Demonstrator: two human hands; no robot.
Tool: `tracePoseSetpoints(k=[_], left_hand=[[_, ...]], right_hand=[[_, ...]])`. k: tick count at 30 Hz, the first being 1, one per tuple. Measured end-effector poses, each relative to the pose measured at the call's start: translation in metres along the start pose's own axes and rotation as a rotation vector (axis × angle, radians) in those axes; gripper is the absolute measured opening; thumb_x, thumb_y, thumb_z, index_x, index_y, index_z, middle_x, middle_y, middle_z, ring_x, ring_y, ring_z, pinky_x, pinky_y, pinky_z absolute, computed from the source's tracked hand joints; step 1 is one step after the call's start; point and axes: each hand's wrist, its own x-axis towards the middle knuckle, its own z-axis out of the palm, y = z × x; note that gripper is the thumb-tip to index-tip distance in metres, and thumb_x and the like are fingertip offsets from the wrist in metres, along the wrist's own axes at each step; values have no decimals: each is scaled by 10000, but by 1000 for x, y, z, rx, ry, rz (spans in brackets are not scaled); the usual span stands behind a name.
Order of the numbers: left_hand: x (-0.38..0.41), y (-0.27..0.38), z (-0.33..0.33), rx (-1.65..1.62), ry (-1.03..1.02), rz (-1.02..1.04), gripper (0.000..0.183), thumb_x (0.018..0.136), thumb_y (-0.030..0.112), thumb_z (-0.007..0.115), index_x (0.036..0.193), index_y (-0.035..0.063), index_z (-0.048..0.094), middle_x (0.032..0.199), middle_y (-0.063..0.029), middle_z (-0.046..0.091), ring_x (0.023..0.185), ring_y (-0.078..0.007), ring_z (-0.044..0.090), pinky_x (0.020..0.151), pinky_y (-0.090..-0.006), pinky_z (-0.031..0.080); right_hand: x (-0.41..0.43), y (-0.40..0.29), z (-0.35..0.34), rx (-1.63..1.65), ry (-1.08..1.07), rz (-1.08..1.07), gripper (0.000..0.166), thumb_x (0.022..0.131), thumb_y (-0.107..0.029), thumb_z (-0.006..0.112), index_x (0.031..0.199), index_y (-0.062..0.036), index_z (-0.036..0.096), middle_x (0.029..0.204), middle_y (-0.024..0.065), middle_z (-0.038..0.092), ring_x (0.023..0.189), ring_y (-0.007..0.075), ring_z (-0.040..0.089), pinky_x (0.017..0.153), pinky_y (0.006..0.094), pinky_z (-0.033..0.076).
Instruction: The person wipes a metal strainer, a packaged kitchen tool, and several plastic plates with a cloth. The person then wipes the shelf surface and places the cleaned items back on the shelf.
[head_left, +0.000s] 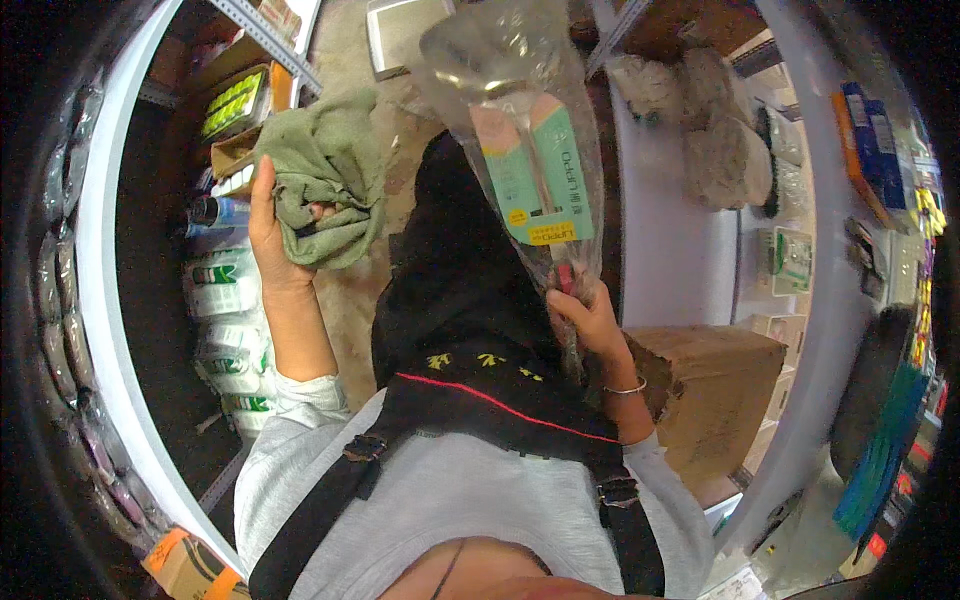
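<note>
My left hand (274, 232) grips a crumpled green cloth (326, 150). Its thumb lies along the left side of the cloth, and some fingertips show through the folds. My right hand (589, 311) is closed around the lower end of a clear plastic bag (517, 52), at a red part of the handle within. Inside the bag is a long-handled metal utensil with a green and pink card label (536, 165) that bears writing. Glare on the plastic hides what kind of utensil head it has. The bag points away from me, above my black apron (450, 300).
Shelving stands on both sides of a narrow aisle. White plastic-wrapped packs (221, 285) line the left shelf. To the right are a cardboard box (712, 390) and plastic-wrapped goods (720, 135). A white-framed tray or panel (409, 34) lies on the floor (352, 315) ahead.
</note>
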Motion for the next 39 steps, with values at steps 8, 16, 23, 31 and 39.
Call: tracePoseSetpoints(k=[8, 16, 23, 31, 39], left_hand=[[-17, -23, -21, 4, 216, 9, 355, 928, 324, 456, 1108, 36, 558, 1097, -94, 600, 1003, -226, 575, 860, -366, 471], [-1, -47, -13, 146, 405, 26, 369, 926, 330, 454, 1145, 47, 547, 1127, -105, 591, 1034, -249, 561, 913, -398, 439], [9, -68, -5, 275, 425, 44, 320, 901, 256, 532, 1098, 5, 519, 1053, -102, 583, 957, -199, 575, 840, -328, 459], [12, -71, -2, 372, 405, 79, 322, 894, 261, 542, 1091, 7, 516, 1041, -108, 586, 944, -196, 578, 835, -317, 458], [14, -72, 2, 366, 379, 66, 320, 891, 256, 543, 1086, 4, 517, 1036, -108, 591, 941, -195, 579, 831, -316, 459]], right_hand=[[25, 27, 0, -216, -110, 28, 295, 833, -226, 636, 1006, 0, 562, 763, 2, 546, 671, 76, 487, 591, 233, 411], [36, 23, -7, -333, -201, 66, 331, 829, -253, 646, 1025, 7, 586, 841, 2, 582, 762, 74, 494, 683, 249, 431], [38, 16, -6, -296, -225, 62, 322, 822, -237, 650, 1038, -9, 586, 844, -2, 578, 766, 72, 493, 686, 245, 426], [39, 22, -9, -260, -229, 64, 286, 819, -227, 651, 1004, -17, 590, 819, -8, 565, 744, 69, 486, 670, 241, 421], [39, 17, -9, -267, -238, 96, 333, 815, -268, 653, 1020, -13, 591, 836, 0, 580, 754, 79, 500, 682, 249, 429]])
